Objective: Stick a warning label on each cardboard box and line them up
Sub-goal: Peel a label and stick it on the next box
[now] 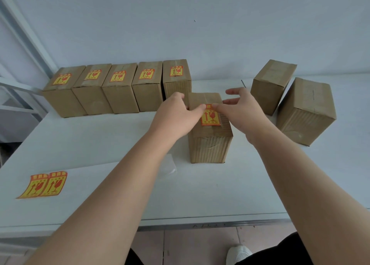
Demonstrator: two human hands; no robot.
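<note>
While the left hand (176, 116) clasps the box (210, 144) and the right hand (244, 112), fingers (237, 91) spread loose, thumbs down the warning label (211, 118), uneven pressure may crease it.

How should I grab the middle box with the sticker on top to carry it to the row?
Take the middle box by its two long side walls, squeezing from left and right, coming down from above. It stands alone on the table, tall and narrow, no other box touching it, so there's likely room. Avoid rubbing the label on top.
</note>
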